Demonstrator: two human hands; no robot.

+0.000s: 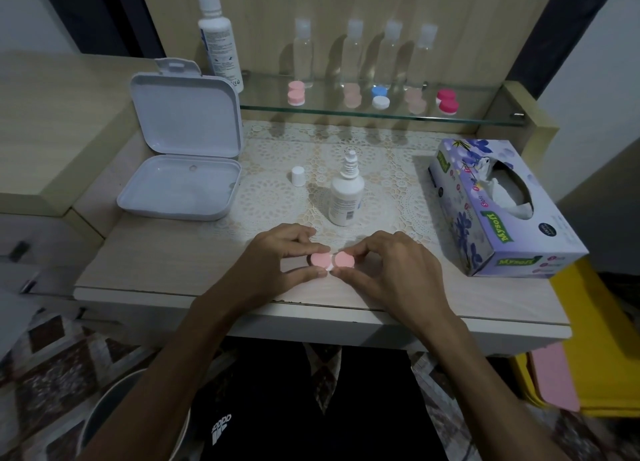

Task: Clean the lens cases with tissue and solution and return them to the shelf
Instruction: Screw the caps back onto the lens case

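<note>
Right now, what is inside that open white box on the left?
The open white box shows a bare white tray with one small round dimple near the middle; nothing else shows inside. Its raised lid hides whatever stands behind it.

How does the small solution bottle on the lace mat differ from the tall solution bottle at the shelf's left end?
The small solution bottle is short and stands on the lace mat; the tall solution bottle is much taller and stands at the back, at the left end of the glass shelf. The small one's loose white cap stands beside it, its nozzle bare; whether the tall one is capped I cannot tell. Both are white, upright and labelled.
</note>
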